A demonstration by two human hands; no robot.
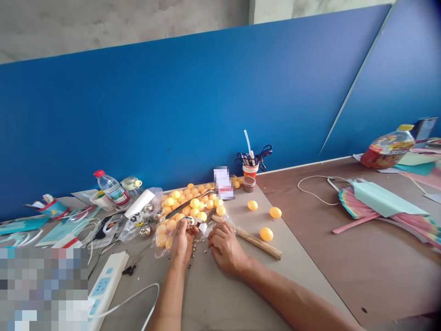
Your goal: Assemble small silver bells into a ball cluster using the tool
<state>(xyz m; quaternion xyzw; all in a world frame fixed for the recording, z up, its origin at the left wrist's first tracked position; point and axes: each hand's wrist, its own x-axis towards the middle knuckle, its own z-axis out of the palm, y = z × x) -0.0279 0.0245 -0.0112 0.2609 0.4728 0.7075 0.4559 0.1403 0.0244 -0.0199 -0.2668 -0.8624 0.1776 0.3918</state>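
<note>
My left hand (182, 243) is closed around a shiny silver ball (190, 222), which looks covered in small metallic beads. To its right, my right hand (225, 246) rests low over the table with its fingers curled in; what they pinch is too small to make out. Several tiny metallic beads (193, 250) lie scattered on the table between the hands. A small white folded paper piece (202, 228) stands just beyond the fingertips. Behind both hands spreads a clear plastic bag of orange balls (195, 203), with a dark thin strip (186, 204) across it.
A wooden stick (258, 242) lies right of my right hand, near three loose orange balls (266, 234). More silver balls (145, 231) sit at left, by a power strip (109, 285) and bottle (112, 188). A cup of pens (250, 170) stands against the blue partition (206, 101).
</note>
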